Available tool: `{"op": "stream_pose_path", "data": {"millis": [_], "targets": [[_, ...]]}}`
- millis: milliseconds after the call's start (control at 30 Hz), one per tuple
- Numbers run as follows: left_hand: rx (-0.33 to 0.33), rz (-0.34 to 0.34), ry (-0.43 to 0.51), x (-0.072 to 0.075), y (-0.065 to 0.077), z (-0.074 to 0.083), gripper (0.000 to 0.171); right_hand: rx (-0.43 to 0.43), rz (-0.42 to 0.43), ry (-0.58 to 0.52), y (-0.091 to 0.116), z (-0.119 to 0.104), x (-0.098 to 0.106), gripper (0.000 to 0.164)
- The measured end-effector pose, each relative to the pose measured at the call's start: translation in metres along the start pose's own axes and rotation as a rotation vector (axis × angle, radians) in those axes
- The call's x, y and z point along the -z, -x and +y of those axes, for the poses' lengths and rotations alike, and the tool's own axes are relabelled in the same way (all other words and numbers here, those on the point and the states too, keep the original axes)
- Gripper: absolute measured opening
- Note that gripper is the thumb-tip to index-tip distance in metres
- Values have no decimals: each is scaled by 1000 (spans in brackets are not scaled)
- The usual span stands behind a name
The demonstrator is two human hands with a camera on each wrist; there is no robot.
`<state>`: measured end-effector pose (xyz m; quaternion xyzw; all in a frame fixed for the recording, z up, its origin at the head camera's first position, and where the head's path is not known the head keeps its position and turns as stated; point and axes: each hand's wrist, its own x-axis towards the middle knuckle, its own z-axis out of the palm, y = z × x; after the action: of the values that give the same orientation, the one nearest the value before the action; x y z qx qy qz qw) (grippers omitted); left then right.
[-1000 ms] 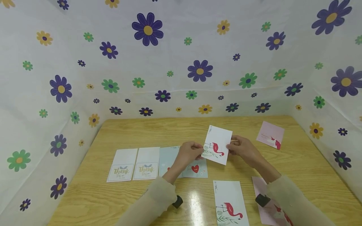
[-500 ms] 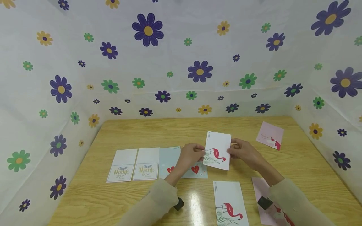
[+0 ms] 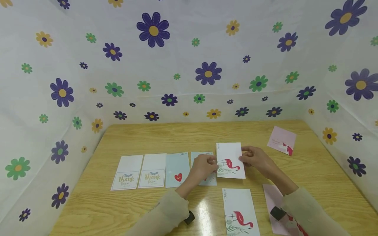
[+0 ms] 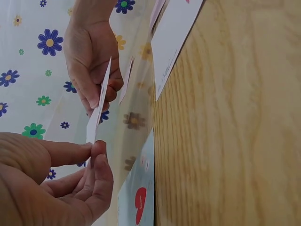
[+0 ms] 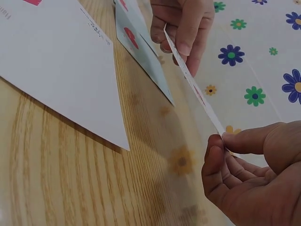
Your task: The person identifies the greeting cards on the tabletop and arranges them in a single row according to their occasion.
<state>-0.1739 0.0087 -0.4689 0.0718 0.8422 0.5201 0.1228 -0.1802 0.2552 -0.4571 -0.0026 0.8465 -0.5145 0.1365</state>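
A white card with a red flamingo (image 3: pixel 228 157) is held between my two hands, raised off the table in both wrist views. My left hand (image 3: pixel 203 168) pinches its left edge between thumb and fingers. The right hand (image 3: pixel 257 160) pinches the opposite edge. Seen from the left wrist, the card (image 4: pixel 99 106) is nearly edge-on. Just left of it lies a light blue heart card (image 3: pixel 210 178), partly covered by my left hand. A second flamingo card (image 3: pixel 240 209) lies on the table nearer to me.
Two white "Thank you" cards (image 3: pixel 127 173) and another blue heart card (image 3: pixel 175 164) continue the row leftward. One pink card (image 3: pixel 282 139) lies at the back right, another pink card (image 3: pixel 273 196) under my right forearm. A flower-printed cloth (image 3: pixel 177 59) surrounds the wooden table (image 3: pixel 141 209).
Both hands have brought the flamingo card toward me and slightly right, turning it from tilted to nearly straight. More of the right-hand blue heart card now shows. The cards on the table have stayed put.
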Motion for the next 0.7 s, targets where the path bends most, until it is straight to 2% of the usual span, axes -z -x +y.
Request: {"op": "stream_pose_path", "data": {"millis": [200, 433, 600, 700], "targets": [[25, -77, 35, -2, 6, 2, 31, -10, 3, 8, 3, 1, -1, 55], [59, -108, 14, -3, 9, 6, 35, -35, -15, -7, 2, 1, -3, 51], [51, -122, -43, -2, 11, 6, 19, -33, -29, -27, 1, 1, -5, 52], [40, -128, -45, 0, 12, 7, 12, -40, -14, -31, 0, 1, -7, 53]]}}
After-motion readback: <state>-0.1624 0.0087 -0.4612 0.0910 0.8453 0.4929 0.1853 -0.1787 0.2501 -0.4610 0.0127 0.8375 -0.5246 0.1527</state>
